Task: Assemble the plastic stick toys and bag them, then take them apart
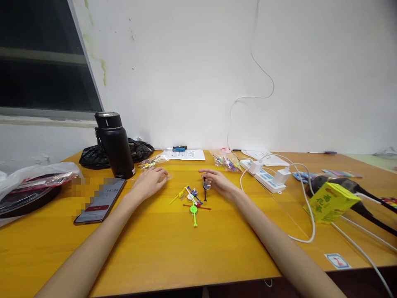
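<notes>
My right hand [217,181] has thumb and fingers closed on a small black plastic stick with a round disc [205,194], held above the table. Just left of it lies a loose cluster of similar sticks with discs. A bright green one [194,212] is nearest me, with a red stick [204,207], a blue one [198,200], a white one [189,191] and a yellow one [176,197] behind it. My left hand [151,181] rests palm down on the table, fingers loosely bent and apart, with clear plastic film showing at its edge.
A black bottle [114,145] and a phone [101,203] stand and lie left. Behind are papers [186,155], bags of coloured pieces [226,160] and a screwdriver [179,148]. Rightward are a power strip [266,180], white cables and a yellow box [331,202].
</notes>
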`<action>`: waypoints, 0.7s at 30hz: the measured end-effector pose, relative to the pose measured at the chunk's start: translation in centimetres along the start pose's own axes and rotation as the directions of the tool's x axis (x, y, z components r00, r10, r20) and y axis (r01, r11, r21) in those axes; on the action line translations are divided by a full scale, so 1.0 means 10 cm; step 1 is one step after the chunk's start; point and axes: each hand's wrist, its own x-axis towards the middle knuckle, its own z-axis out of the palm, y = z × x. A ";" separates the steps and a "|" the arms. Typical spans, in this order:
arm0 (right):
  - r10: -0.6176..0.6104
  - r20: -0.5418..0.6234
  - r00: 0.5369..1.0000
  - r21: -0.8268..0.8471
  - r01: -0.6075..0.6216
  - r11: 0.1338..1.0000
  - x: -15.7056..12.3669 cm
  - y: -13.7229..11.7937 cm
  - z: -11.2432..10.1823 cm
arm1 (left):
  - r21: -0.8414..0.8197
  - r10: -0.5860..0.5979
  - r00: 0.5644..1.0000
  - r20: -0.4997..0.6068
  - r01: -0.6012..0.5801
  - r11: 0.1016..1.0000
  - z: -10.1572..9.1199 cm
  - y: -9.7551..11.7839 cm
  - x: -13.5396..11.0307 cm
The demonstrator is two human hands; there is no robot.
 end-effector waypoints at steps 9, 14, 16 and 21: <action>-0.107 -0.079 0.991 0.034 0.110 0.993 0.00 -0.02 0.09 | -0.323 0.104 0.973 -0.206 -0.168 0.931 -0.04 0.42 0.00; -0.122 -0.091 0.988 0.074 0.128 0.989 -0.01 -0.03 0.18 | -0.416 0.208 0.959 -0.193 -0.271 0.868 -0.11 0.67 -0.05; -0.123 -0.074 0.990 0.074 0.129 0.989 -0.02 -0.03 0.21 | -0.439 0.242 0.957 -0.158 -0.288 0.851 -0.11 0.71 -0.06; -0.129 -0.027 0.991 0.063 0.130 0.989 -0.06 -0.01 0.30 | -0.470 0.280 0.951 -0.130 -0.308 0.827 -0.09 0.78 -0.07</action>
